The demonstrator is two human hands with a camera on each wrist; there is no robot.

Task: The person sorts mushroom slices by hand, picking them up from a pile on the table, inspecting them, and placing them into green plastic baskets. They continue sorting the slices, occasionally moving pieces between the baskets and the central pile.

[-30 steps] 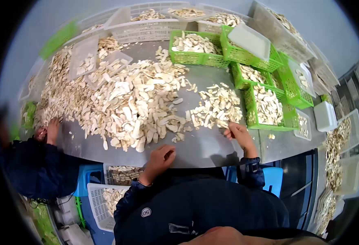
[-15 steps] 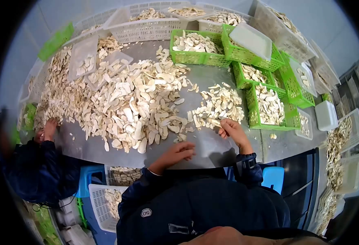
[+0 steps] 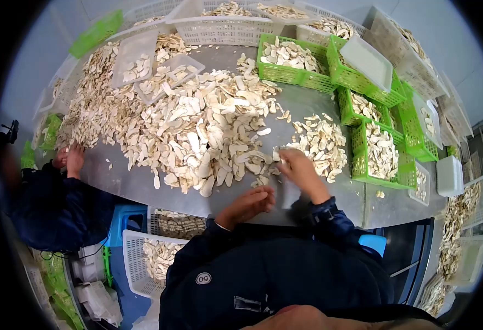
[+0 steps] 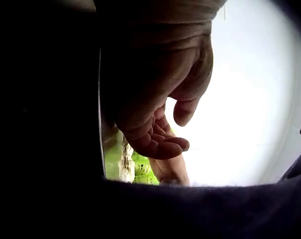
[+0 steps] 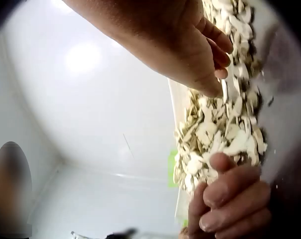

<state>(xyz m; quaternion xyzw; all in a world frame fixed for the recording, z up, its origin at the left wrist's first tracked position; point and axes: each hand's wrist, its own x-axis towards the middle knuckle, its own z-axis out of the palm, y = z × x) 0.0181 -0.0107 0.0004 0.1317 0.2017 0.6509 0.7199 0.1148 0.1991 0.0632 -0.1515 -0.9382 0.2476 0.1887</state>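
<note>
A large heap of pale dried mushroom slices [image 3: 197, 132] covers the middle of the metal table. To its right lies a smaller pile of slices [image 3: 324, 146]. Between the two, my right hand [image 3: 303, 171] pinches a mushroom slice [image 3: 276, 153] with thumb and fingertips; in the right wrist view, the slice's pale edge shows by the thumb of that hand [image 5: 180, 45]. My left hand [image 3: 251, 203] is held low near the table's front edge, fingers loosely bent and nothing in them. The left wrist view shows this hand [image 4: 155, 99] with the thumb apart from the fingers.
Green baskets [image 3: 381, 154] of slices stand at the right, with white crates [image 3: 225, 30] along the back. Clear trays [image 3: 134, 60] lie on the heap's left part. Another person's hands [image 3: 72, 159] work at the left end. A white basket [image 3: 137, 264] is below the table.
My right hand has moved left from the small pile toward the large heap. The left hand has risen slightly, its fingers looser than a second ago. The head view has shifted a little.
</note>
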